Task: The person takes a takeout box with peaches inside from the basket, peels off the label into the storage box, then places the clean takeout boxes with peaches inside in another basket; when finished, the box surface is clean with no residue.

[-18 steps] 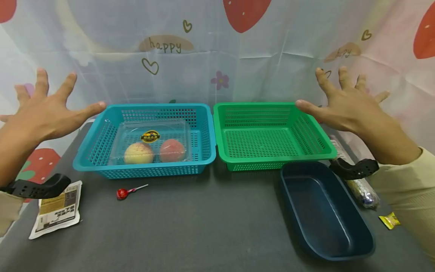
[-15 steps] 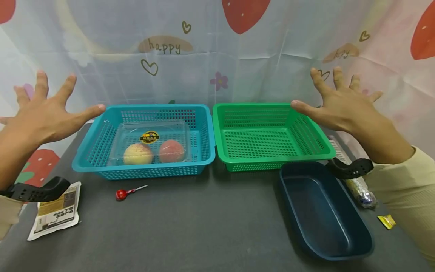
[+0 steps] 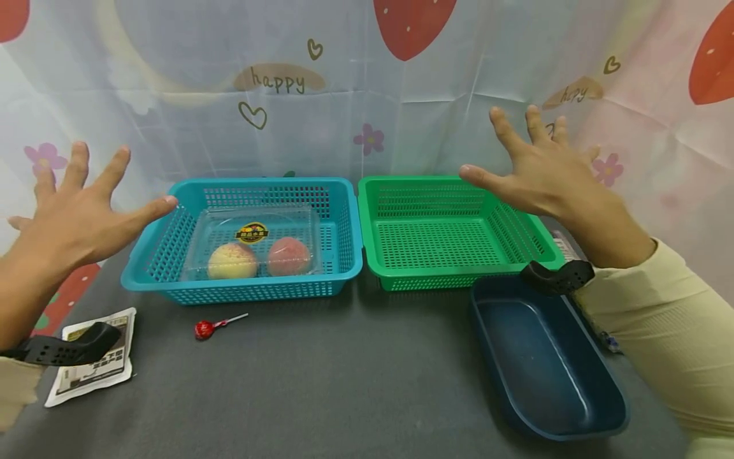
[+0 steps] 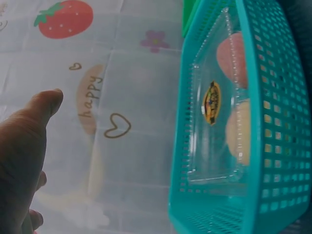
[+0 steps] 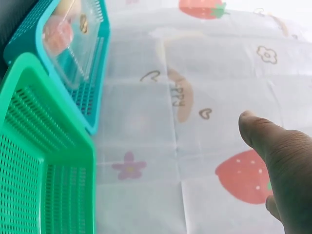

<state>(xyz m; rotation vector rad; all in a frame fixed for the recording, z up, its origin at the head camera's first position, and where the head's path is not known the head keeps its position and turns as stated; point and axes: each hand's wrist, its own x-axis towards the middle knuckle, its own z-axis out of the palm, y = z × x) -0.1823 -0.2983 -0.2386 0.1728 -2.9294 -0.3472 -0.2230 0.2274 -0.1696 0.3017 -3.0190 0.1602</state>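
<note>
From here the right sleeve (image 3: pixel 659 331) hides most of a packet (image 3: pixel 611 344), and the left wristband (image 3: pixel 74 350) covers part of the pouch (image 3: pixel 92 377), its small print unreadable. The left wrist view cuts off the left hand (image 4: pixel 22 151).

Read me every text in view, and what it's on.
"happy": backdrop, left of centre.
"h…py": backdrop, right; middle letters unclear.
Sticker on clear box: characters too small to read surely.
White packet, left: print too blurred.
Partly hidden pack, right: too small.
</note>
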